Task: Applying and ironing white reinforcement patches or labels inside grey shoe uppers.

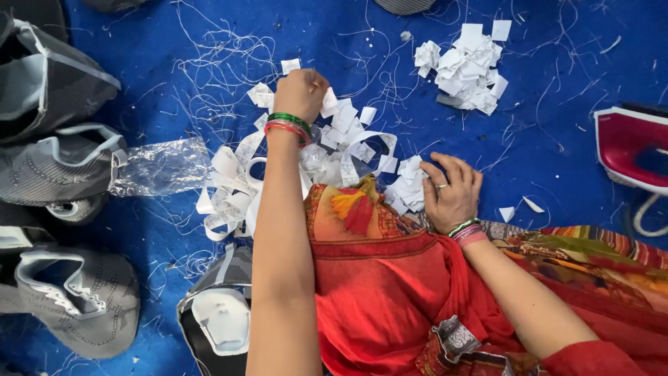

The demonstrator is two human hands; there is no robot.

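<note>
Two hands sorted paper labels: left hand (pixel 300 89) clenched on a label (pixel 330 102); right hand (pixel 451 191) flat, released, beside a small pile (pixel 407 186); next, separating one label.

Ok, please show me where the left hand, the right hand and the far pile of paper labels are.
left hand (pixel 300 87), head view, back of the fist
right hand (pixel 452 195), head view, back of the hand
far pile of paper labels (pixel 465 68), head view, its middle

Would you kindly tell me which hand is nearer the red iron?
Right. The right hand lies flat on the blue mat, left of the red iron; the left hand is farther away over the paper strips.
</note>
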